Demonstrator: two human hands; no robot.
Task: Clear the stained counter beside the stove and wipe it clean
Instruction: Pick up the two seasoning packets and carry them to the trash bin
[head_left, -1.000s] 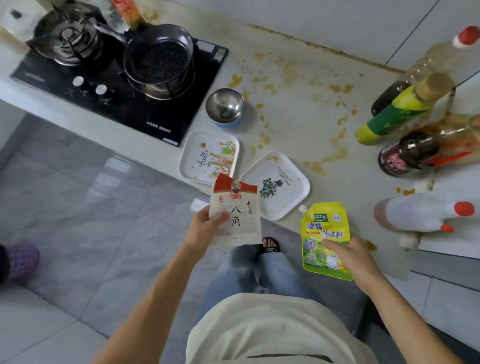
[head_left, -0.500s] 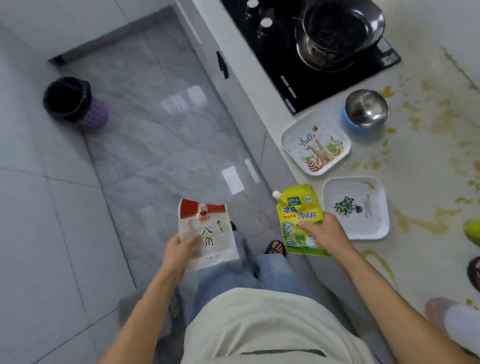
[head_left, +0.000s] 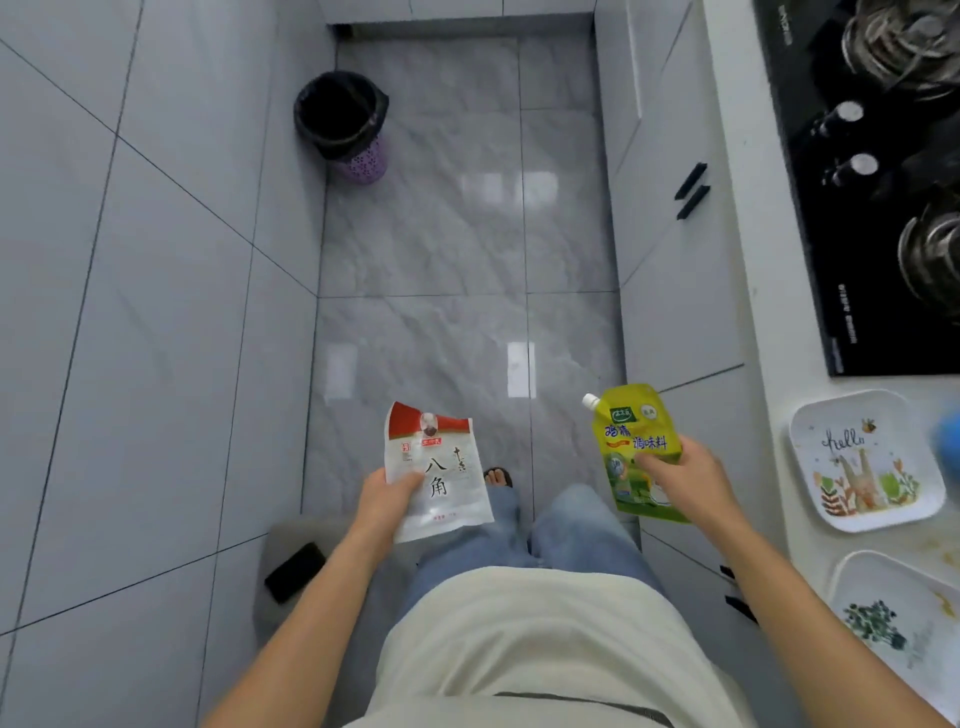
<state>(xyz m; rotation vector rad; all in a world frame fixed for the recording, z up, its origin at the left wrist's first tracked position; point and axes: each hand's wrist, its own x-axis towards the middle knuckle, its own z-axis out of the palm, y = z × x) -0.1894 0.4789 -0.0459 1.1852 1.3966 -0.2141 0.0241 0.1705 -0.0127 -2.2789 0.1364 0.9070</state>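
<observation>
My left hand (head_left: 387, 501) grips a white and red spice packet (head_left: 436, 467) by its lower left edge, held over the floor. In my right hand (head_left: 685, 480) is a yellow-green spouted seasoning pouch (head_left: 631, 441), held upright beside the cabinet fronts. The counter (head_left: 748, 291) runs along the right edge, with only a strip of it in view. Two square patterned plates lie on it: one with a "hello" print (head_left: 862, 457) and one with a green plant print (head_left: 898, 618), which has yellow stains near it.
A bin with a black liner and purple base (head_left: 345, 124) stands on the grey tiled floor far ahead. The black gas stove (head_left: 878, 197) fills the upper right. A dark phone (head_left: 296, 571) lies on a grey stool at my lower left. Cabinet doors with black handles (head_left: 691, 189) line the right.
The view has swung left, away from the stained counter toward the floor and the bin. Both hands still hold their packets, now over the floor. The bottles and steel bowl have left the view.
</observation>
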